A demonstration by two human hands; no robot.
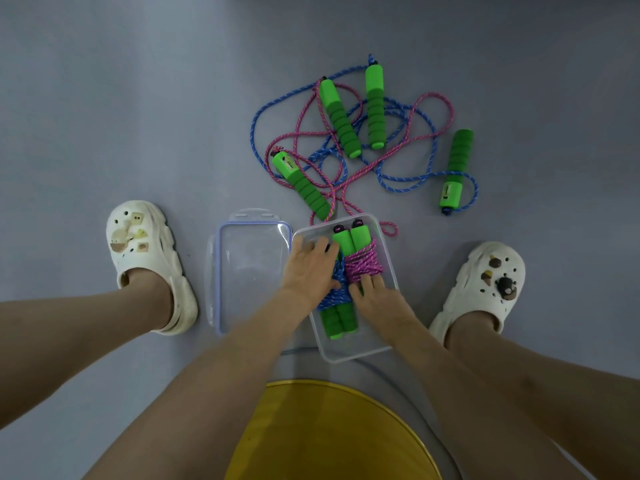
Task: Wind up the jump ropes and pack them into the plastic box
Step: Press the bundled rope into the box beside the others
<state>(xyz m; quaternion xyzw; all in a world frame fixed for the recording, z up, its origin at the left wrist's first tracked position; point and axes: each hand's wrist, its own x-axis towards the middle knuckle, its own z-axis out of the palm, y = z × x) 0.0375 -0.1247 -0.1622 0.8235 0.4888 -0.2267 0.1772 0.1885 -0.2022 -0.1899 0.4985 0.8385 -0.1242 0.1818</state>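
A clear plastic box [360,351] stands on the floor between my feet. Two wound jump ropes lie inside it side by side: a blue bundle [335,299] on the left and a pink bundle [365,265] on the right, both with green handles. My left hand [310,268] lies flat on the blue bundle. My right hand [375,297] presses on the near end of the pink bundle. Beyond the box, a loose blue rope [408,183] and a loose pink rope [433,98] lie tangled together, their green foam handles [341,119] spread among them.
The box's clear lid [247,268] with a lilac rim lies on the floor just left of the box. My feet in white clogs [149,258] [485,289] flank both. A yellow round stool [332,434] sits under me. The floor is plain grey.
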